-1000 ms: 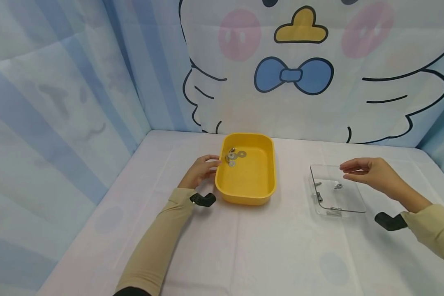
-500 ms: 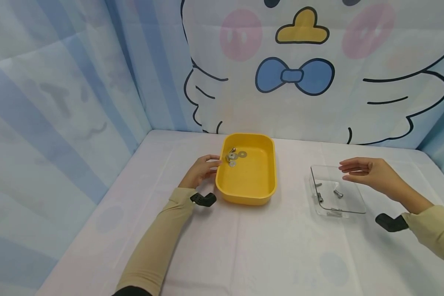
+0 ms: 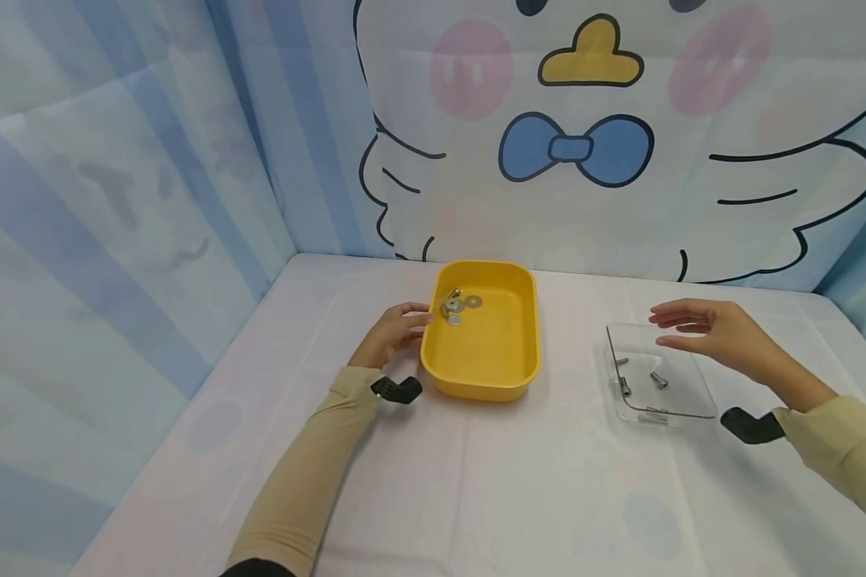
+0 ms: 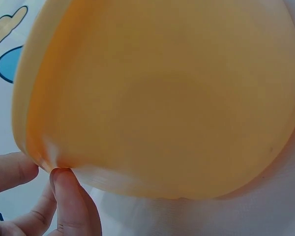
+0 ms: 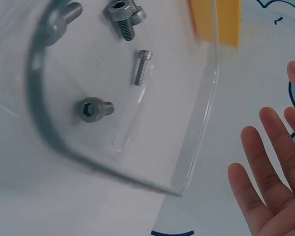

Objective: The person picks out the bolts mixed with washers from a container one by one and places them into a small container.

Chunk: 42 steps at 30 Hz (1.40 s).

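Observation:
My left hand (image 3: 393,330) is at the left rim of a yellow tray (image 3: 483,353), pinching it between thumb and fingers, as the left wrist view shows. Silvery washers (image 3: 474,301) and small screws lie against the tray's left inner wall. My right hand (image 3: 722,332) hovers over the far right part of a clear plastic box (image 3: 681,397), fingers apart and nothing between them. Several socket head screws lie in that box, among them a small one (image 5: 142,68) and a thicker one (image 5: 94,109) with its hex socket showing.
The two containers stand apart on a white tablecloth (image 3: 548,481). Behind them hangs a cloth backdrop (image 3: 577,216) with a cartoon print, and a striped curtain (image 3: 115,240) closes off the left side.
A screw in the clear box has dropped to lie lower on its floor. My right hand has drifted left and slightly up, its fingers spreading wider. My left hand stays at the tray.

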Each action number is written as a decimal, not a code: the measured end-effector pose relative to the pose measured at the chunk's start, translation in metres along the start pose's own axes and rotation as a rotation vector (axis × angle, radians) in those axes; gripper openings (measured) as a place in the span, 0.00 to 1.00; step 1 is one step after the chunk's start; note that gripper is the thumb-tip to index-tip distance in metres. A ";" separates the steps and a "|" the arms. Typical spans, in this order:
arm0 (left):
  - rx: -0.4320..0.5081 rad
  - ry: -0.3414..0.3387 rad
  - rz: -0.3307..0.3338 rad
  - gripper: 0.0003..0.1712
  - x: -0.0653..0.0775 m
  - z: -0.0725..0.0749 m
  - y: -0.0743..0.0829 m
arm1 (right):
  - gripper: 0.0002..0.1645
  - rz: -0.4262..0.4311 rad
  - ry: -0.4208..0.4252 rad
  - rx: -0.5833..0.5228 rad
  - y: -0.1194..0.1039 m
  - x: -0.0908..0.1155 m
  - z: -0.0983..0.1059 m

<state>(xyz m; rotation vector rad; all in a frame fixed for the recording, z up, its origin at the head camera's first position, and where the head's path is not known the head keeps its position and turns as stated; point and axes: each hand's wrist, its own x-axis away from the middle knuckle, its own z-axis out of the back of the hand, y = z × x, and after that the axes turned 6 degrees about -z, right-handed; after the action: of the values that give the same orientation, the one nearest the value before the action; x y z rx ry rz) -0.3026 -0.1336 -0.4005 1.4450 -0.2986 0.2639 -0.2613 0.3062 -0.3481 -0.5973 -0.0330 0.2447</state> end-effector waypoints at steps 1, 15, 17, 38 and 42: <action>0.000 0.000 0.001 0.26 0.000 0.000 0.000 | 0.29 0.017 0.006 0.004 -0.002 -0.001 0.000; -0.006 -0.001 0.000 0.26 0.001 0.000 0.001 | 0.27 0.120 0.040 0.013 -0.030 -0.014 -0.002; -0.009 0.001 0.000 0.26 0.000 0.000 0.001 | 0.27 0.124 0.043 0.008 -0.032 -0.015 -0.002; -0.006 0.010 0.009 0.24 0.000 0.000 -0.001 | 0.26 0.095 0.019 -0.056 -0.071 -0.039 -0.016; -0.003 0.007 0.007 0.24 -0.001 0.000 -0.001 | 0.25 0.109 0.019 -0.075 -0.077 -0.044 -0.019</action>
<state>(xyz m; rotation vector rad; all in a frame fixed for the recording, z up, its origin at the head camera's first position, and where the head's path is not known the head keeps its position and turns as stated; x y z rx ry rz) -0.3032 -0.1338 -0.4021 1.4402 -0.2981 0.2743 -0.2853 0.2240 -0.3187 -0.6767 0.0085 0.3442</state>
